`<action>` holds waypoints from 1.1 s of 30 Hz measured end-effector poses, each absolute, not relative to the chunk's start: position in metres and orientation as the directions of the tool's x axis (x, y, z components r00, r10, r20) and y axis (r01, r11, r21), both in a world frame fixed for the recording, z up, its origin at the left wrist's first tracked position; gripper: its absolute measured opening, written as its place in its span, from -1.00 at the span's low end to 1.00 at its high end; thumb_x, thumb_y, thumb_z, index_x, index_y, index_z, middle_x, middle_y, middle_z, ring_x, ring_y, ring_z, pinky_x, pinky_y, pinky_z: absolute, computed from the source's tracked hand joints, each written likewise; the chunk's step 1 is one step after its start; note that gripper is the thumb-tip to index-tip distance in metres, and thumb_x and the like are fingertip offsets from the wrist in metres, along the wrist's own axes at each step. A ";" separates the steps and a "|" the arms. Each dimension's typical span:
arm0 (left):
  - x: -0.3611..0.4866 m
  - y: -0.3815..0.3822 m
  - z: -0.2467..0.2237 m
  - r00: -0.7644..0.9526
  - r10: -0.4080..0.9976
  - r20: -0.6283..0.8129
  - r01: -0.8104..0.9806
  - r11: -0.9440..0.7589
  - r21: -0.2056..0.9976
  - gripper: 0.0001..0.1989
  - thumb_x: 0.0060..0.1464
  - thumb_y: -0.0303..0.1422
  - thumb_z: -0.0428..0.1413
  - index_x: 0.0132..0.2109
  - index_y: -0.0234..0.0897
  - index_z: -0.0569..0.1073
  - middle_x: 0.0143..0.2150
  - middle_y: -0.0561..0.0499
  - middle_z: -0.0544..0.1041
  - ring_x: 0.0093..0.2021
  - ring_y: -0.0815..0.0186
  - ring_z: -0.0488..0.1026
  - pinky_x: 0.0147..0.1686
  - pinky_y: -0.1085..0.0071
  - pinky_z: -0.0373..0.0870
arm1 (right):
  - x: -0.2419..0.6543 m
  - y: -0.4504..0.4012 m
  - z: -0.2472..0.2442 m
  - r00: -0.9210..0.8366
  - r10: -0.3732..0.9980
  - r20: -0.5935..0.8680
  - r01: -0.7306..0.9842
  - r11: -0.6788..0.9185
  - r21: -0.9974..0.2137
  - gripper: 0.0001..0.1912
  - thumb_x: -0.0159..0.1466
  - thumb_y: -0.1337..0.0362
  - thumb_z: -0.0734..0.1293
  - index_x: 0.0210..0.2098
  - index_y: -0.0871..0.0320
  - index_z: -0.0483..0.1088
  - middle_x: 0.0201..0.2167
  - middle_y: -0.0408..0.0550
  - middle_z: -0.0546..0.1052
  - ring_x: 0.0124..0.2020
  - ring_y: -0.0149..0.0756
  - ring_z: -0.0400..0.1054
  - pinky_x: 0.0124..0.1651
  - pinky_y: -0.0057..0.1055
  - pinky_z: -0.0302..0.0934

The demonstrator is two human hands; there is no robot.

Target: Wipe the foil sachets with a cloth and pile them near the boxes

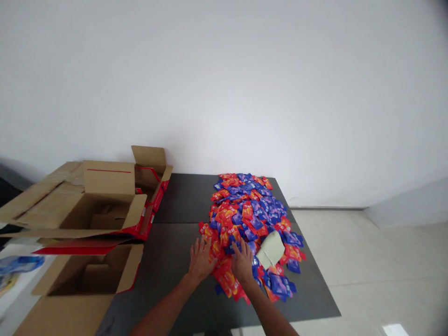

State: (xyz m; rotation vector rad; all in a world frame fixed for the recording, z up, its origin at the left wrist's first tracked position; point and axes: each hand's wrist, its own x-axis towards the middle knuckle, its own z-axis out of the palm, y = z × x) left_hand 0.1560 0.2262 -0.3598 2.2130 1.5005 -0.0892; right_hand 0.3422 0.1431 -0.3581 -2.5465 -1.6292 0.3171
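A wide heap of small red and blue packets [227, 212] covers the right part of the dark table. My left hand [202, 261] lies at the heap's left edge, fingers spread, touching or just over red packets. Deeper in the near part of the heap, my right hand [242, 262] rests with fingers apart over red and blue packets. Neither hand visibly grips a packet. Right of my right hand, a pale, light-green flat piece [272, 249] lies on top of the packets; I cannot tell what it is.
Open cardboard boxes with red outer sides, a near box [129, 270], a middle box [140, 205] and a far box [150, 154], stand on the left. The dark tabletop [175, 261] ends at the right above a pale tiled floor [350, 252]. A white wall [245, 93] rises behind.
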 end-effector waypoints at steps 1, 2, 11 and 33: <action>0.166 0.226 -0.362 0.394 0.860 -0.325 0.895 -0.280 0.347 -0.08 0.03 -0.02 0.10 0.47 -0.10 -0.04 0.53 -0.11 -0.16 0.49 -0.13 -0.27 0.36 -0.12 -0.27 | 0.351 0.144 -0.360 0.393 0.911 -0.123 0.894 -0.410 -0.183 -0.36 0.27 0.34 0.20 0.34 -0.07 0.22 0.45 -0.01 0.04 0.42 0.05 -0.09 0.38 0.05 -0.22; 0.176 0.226 -0.364 0.390 0.855 -0.342 0.895 -0.265 0.358 -0.05 0.01 0.00 0.11 0.47 -0.07 -0.06 0.54 -0.09 -0.19 0.49 -0.14 -0.30 0.36 -0.14 -0.28 | 0.358 0.145 -0.361 0.381 0.916 -0.127 0.901 -0.399 -0.171 -0.35 0.27 0.32 0.21 0.35 -0.08 0.20 0.46 -0.01 0.03 0.44 0.06 -0.12 0.39 0.08 -0.27; 0.238 0.230 -0.376 0.355 0.866 -0.352 0.895 -0.207 0.395 -0.07 0.00 0.09 0.12 0.45 0.10 -0.06 0.54 0.00 -0.38 0.48 -0.20 -0.45 0.33 -0.27 -0.32 | 0.393 0.151 -0.376 0.265 0.960 -0.089 0.947 -0.276 -0.165 -0.36 0.37 0.14 0.16 0.42 -0.15 0.00 0.50 -0.06 -0.13 0.48 0.16 -0.40 0.36 0.32 -0.46; 0.240 0.233 -0.453 0.401 0.909 -0.114 0.862 -0.332 0.384 -0.31 0.25 0.07 -0.11 0.44 0.11 -0.03 0.53 0.00 -0.19 0.50 -0.13 -0.31 0.33 -0.31 -0.34 | 0.385 0.159 -0.430 0.274 0.953 0.128 0.957 -0.257 -0.132 -0.39 0.37 0.08 0.18 0.39 -0.23 0.05 0.48 -0.10 -0.04 0.48 0.22 -0.40 0.31 0.47 -0.36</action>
